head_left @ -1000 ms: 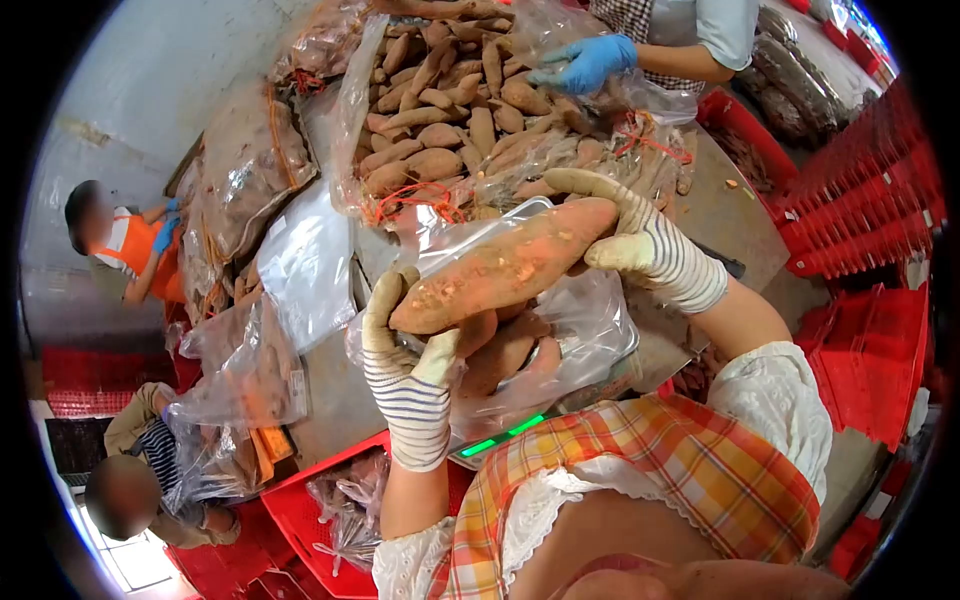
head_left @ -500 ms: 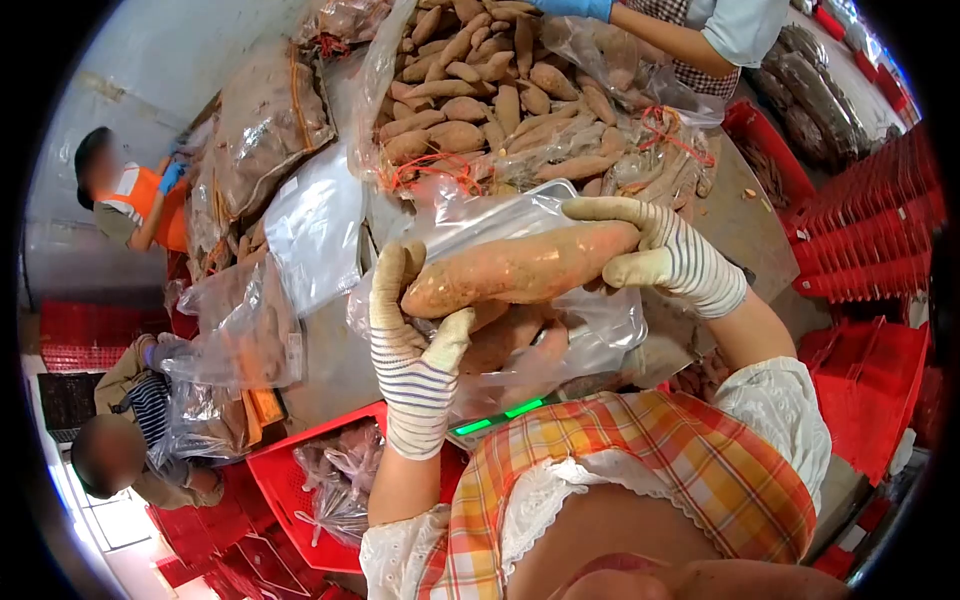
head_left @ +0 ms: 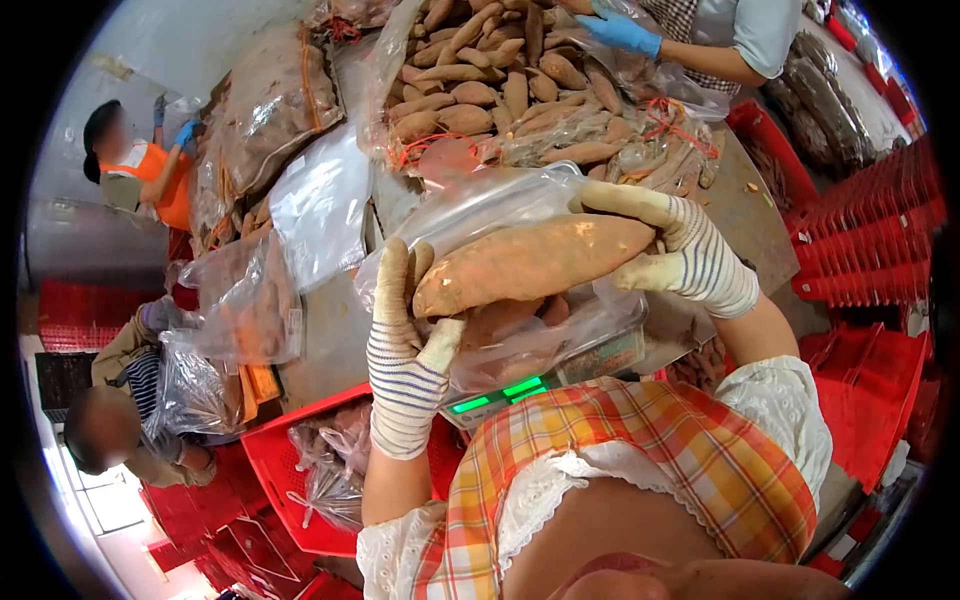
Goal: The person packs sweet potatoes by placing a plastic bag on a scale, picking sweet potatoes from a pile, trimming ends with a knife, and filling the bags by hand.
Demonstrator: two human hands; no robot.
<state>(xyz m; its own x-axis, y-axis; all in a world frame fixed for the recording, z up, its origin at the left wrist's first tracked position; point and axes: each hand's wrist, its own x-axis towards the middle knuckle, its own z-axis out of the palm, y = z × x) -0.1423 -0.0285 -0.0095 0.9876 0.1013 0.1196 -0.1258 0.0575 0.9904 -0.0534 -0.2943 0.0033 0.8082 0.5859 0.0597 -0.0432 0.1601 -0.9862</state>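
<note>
A large sweet potato [head_left: 535,262] is held level between my two gloved hands. My left hand [head_left: 405,345] grips its left end, thumb below and fingers beside it. Its right end is gripped by my right hand [head_left: 685,250], fingers above and thumb underneath. Below it, a clear plastic bag [head_left: 480,365] with several sweet potatoes lies on a scale [head_left: 600,358] with lit green displays. Behind, a big open bag holds a heap of sweet potatoes [head_left: 475,95].
Flat clear bags [head_left: 320,215] lie left of the scale. A red crate [head_left: 285,500] with bagged produce stands at the lower left. Red crates [head_left: 865,220] are stacked at right. A co-worker's blue-gloved hand [head_left: 622,32] is at the heap; two other people are at left.
The sweet potato has been turned to a more level position and shows a different, smoother side. Both hands keep hold of it. The co-worker's blue glove has moved over the heap.
</note>
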